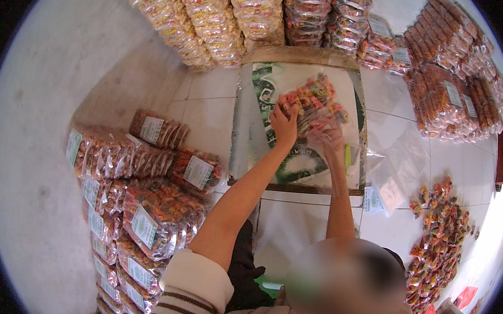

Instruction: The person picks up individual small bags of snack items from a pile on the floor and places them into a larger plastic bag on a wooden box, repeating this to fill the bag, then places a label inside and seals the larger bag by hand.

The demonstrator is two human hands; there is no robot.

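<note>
A clear plastic bag of small red, orange and dark wrapped pieces (314,94) lies on a low board with a white and green printed surface (339,82). My left hand (284,127) grips the bag's left side with curled fingers. My right hand (329,136) is at the bag's near end, its fingers closed on the clear plastic, partly blurred. Beside the right wrist, a small yellow-green object (348,155) rests on the board; I cannot make out its kind.
Flat clear bags (400,175) and pale printed labels (374,200) lie right of the board. Loose wrapped pieces (439,243) are heaped at the near right. Stacked filled packs (143,225) stand at left, with pale packs (208,22) behind and brown packs (445,100) far right.
</note>
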